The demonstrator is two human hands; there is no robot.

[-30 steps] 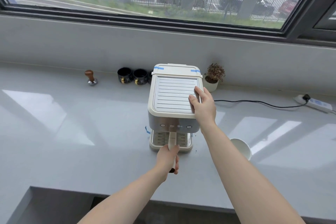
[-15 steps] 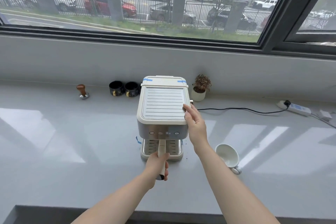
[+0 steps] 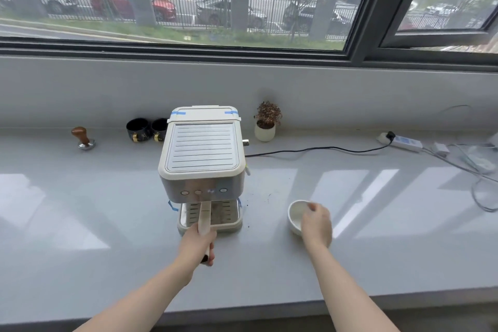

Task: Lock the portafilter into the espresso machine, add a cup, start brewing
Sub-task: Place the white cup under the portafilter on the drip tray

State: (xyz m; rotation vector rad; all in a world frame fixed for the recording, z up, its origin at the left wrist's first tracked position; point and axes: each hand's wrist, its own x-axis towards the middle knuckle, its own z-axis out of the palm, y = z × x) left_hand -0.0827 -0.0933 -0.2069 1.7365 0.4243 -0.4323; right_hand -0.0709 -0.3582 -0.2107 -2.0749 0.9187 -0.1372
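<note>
Cup blurred behind right hand

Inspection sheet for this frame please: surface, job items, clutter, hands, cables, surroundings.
Surface: grey countertop, glossy, a few dark specks right of the machine.
Job's things: espresso machine upright; portafilter handle points toward the person, over the drip tray; white cup on the counter to the right, not yet under the machine.
Clutter: tamper, two black cups, potted plant, all along the back wall.
Hands: left hand in a closed grip on the portafilter handle; right hand at the white cup, blurred, grip unclear.
Cables: black power cord runs to a power strip; loose wires far right.
Surroundings: window onto fence and parked cars.
</note>
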